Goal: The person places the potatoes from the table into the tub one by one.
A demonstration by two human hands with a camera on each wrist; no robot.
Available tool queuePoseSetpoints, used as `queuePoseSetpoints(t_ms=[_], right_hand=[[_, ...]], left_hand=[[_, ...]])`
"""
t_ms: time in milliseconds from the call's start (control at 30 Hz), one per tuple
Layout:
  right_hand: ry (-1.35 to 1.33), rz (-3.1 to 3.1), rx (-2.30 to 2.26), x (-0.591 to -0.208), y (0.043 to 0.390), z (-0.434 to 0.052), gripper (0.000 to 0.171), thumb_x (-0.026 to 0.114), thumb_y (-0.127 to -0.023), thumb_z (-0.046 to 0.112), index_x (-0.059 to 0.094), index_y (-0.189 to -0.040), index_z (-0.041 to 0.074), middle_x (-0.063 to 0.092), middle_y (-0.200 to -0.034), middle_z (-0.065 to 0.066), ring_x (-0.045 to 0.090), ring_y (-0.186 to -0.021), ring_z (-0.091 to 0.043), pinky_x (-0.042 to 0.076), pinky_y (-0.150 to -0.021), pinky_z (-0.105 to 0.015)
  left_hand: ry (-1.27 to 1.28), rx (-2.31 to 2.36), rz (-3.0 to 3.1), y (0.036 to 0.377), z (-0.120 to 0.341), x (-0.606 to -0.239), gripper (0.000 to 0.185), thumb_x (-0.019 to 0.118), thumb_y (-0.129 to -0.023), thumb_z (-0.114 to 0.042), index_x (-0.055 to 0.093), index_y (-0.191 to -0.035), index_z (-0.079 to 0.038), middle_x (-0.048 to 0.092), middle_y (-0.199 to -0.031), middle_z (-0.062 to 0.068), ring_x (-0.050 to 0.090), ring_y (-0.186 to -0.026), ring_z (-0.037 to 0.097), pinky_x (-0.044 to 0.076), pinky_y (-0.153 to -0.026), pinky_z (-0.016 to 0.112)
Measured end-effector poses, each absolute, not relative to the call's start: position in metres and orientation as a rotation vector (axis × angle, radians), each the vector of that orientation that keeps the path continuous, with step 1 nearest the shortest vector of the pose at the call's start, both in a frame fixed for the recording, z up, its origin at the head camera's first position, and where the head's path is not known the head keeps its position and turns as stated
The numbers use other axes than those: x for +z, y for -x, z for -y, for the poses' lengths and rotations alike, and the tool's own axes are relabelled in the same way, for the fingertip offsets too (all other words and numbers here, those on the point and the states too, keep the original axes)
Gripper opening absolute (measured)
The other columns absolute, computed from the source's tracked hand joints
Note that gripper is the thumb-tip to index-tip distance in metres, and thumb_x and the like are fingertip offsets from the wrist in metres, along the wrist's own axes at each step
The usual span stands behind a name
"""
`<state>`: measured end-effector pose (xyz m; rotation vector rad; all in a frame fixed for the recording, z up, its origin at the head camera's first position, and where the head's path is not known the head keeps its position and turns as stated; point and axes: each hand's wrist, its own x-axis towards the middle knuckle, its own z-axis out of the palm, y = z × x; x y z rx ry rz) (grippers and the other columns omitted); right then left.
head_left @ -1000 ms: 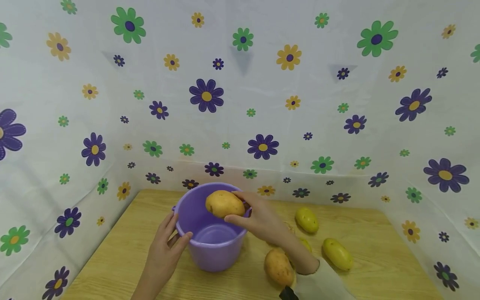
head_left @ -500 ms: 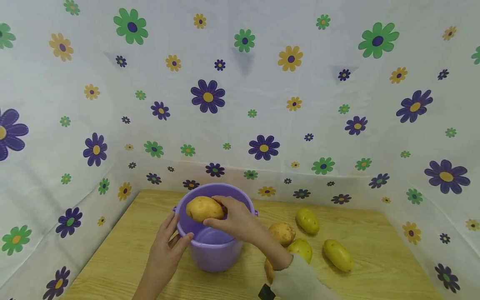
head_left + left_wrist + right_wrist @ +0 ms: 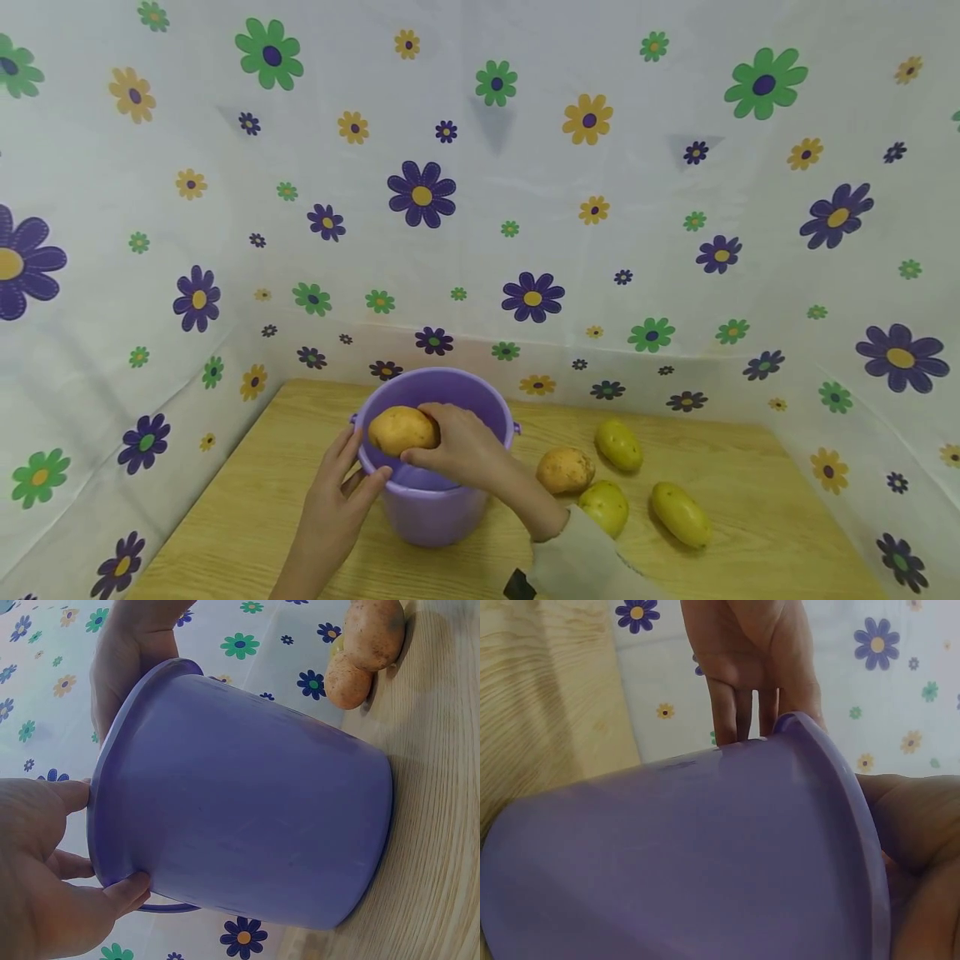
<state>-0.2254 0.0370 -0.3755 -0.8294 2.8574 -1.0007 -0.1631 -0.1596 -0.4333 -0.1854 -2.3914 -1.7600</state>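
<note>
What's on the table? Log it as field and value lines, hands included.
surface: wooden table
container: purple bucket, upright
left hand: grips bucket rim
right hand: holds brown potato over bucket mouth
loose on table: one brown potato, three yellowish potatoes, right of bucket
backdrop: flowered sheet

The head view looks forward and down from above onto the wooden table (image 3: 225,508) and the flowered backdrop (image 3: 480,208), taking in the whole purple bucket (image 3: 431,508) from a moderate distance. The left wrist view sits very close beside the bucket (image 3: 247,817), seemingly rolled sideways. The right wrist view is closer still, facing the bucket's wall (image 3: 682,862). All three share the bucket.
</note>
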Motion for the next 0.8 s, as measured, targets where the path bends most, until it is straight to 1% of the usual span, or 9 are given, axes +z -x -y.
queuePoseSetpoints(t_ms=[200, 267, 467, 533, 700, 800], right_hand=[[0.789, -2.883, -0.926, -0.377, 0.225, -0.034, 0.071, 0.081, -0.089, 0.049, 0.061, -0.139, 0.003, 0.071, -0.122, -0.007, 0.067, -0.104, -0.020, 0.060, -0.087, -0.032], [0.779, -2.879, -0.935, -0.377, 0.225, -0.034, 0.071, 0.079, -0.090, 0.050, 0.061, -0.140, 0.004, 0.072, -0.123, -0.008, 0.067, -0.108, -0.023, 0.061, -0.091, -0.036], [0.801, -2.859, -1.011, -0.377, 0.224, -0.039, 0.057, 0.074, -0.096, 0.041, 0.064, -0.137, 0.003, 0.073, -0.123, -0.010, 0.069, -0.112, -0.027, 0.061, -0.096, -0.040], [0.819, -2.854, -1.033, -0.377, 0.223, -0.042, 0.054, 0.074, -0.097, 0.039, 0.065, -0.136, 0.003, 0.073, -0.122, -0.010, 0.069, -0.111, -0.027, 0.061, -0.095, -0.039], [0.855, -2.838, -1.103, -0.374, 0.220, -0.049, 0.050, 0.074, -0.097, 0.035, 0.066, -0.135, 0.004, 0.074, -0.118, -0.009, 0.071, -0.106, -0.025, 0.062, -0.088, -0.033], [0.869, -2.819, -1.150, -0.371, 0.218, -0.053, 0.050, 0.074, -0.098, 0.034, 0.065, -0.136, 0.004, 0.074, -0.118, -0.009, 0.070, -0.106, -0.026, 0.062, -0.089, -0.033]], left_hand=[[0.171, -1.780, 2.398, 0.162, 0.159, -0.432, 0.078, 0.068, -0.102, -0.028, 0.027, -0.160, 0.004, 0.013, -0.169, 0.020, 0.032, -0.149, 0.042, 0.039, -0.117, 0.034], [0.175, -1.775, 2.391, 0.162, 0.159, -0.432, 0.078, 0.068, -0.102, -0.028, 0.027, -0.160, 0.005, 0.013, -0.169, 0.021, 0.032, -0.149, 0.042, 0.039, -0.116, 0.035], [0.179, -1.761, 2.396, 0.160, 0.158, -0.433, 0.077, 0.068, -0.103, -0.027, 0.026, -0.160, 0.005, 0.014, -0.169, 0.020, 0.033, -0.148, 0.041, 0.039, -0.116, 0.036], [0.176, -1.761, 2.400, 0.160, 0.157, -0.433, 0.078, 0.068, -0.103, -0.029, 0.026, -0.160, 0.005, 0.013, -0.169, 0.020, 0.033, -0.149, 0.041, 0.039, -0.116, 0.035], [0.166, -1.762, 2.401, 0.160, 0.157, -0.434, 0.080, 0.069, -0.102, -0.031, 0.027, -0.161, 0.003, 0.013, -0.169, 0.020, 0.034, -0.148, 0.041, 0.040, -0.116, 0.034], [0.163, -1.755, 2.400, 0.160, 0.158, -0.434, 0.080, 0.069, -0.102, -0.032, 0.027, -0.161, 0.003, 0.014, -0.169, 0.020, 0.035, -0.147, 0.041, 0.040, -0.116, 0.034]])
